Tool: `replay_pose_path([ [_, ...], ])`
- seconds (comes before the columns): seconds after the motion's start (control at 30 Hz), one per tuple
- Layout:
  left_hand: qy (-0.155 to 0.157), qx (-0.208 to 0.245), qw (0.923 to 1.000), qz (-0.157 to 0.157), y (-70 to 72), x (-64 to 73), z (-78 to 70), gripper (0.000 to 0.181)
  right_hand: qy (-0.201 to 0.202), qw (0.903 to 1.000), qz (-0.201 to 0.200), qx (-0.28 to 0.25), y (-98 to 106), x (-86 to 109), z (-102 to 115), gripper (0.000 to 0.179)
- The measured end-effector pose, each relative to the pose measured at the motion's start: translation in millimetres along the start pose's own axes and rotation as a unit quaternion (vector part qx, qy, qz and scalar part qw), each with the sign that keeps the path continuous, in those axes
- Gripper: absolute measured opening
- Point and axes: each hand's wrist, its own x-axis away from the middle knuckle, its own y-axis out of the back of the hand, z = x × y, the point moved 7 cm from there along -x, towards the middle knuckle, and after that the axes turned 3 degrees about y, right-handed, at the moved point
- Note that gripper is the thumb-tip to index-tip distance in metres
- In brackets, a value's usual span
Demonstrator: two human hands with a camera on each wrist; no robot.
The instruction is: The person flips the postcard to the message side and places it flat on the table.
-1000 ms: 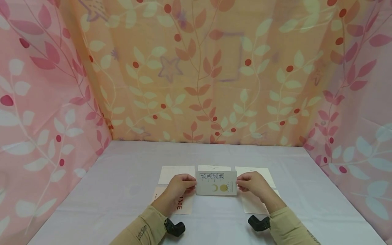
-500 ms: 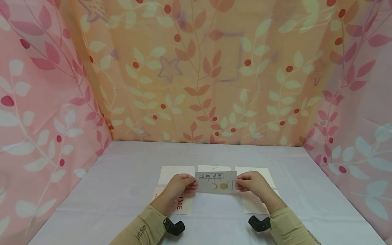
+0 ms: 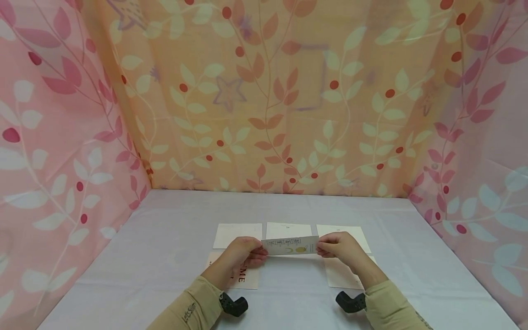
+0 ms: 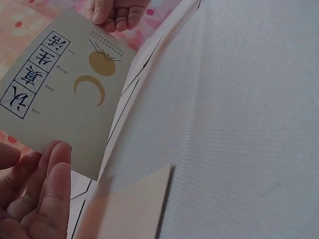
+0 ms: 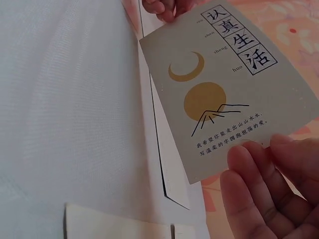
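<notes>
Between both hands, above the table, a grey-white postcard (image 3: pixel 290 246) is held by its two short ends. It bears Chinese characters in boxes, a yellow moon and a yellow disc, plain to read in the right wrist view on the card's face (image 5: pixel 209 89). My left hand (image 3: pixel 244 253) pinches one end between thumb and fingers. At the opposite end, my right hand (image 3: pixel 338 246) pinches it the same way. In the head view the card is tilted and looks narrow. Below the left hand lies a pinkish card with red lettering (image 3: pixel 248 278).
Behind the hands three pale cards lie in a row: a left one (image 3: pixel 237 234), a middle one (image 3: pixel 288 228) and a right one (image 3: pixel 350 232). Another card (image 3: pixel 342 275) lies under the right forearm. Patterned curtains (image 3: pixel 264 114) enclose the white table (image 3: pixel 123 256).
The postcard has tipped between the hands, so its face looks much narrower in the head view. Its left end now sits slightly lower than its right. Both hands keep their hold.
</notes>
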Motion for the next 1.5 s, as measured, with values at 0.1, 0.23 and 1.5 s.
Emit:
replay_pose_path([
  [0.1, -0.006, -0.006, 1.0000, -0.002, 0.0, -0.1, -1.5, 0.024, 0.004, 1.0000, 0.009, 0.000, -1.3, 0.7, -0.6, 0.020],
  [0.23, -0.012, -0.021, 0.9997, -0.009, 0.7, -0.3, -2.4, 0.023, 0.019, 0.9994, 0.029, -0.008, -3.4, 0.9, -1.8, 0.020],
  [1.5, 0.001, -0.046, 0.9970, -0.062, 4.6, -1.0, 2.2, 0.012, 0.003, 0.9999, 0.012, -0.006, -8.7, 1.6, -6.1, 0.017],
])
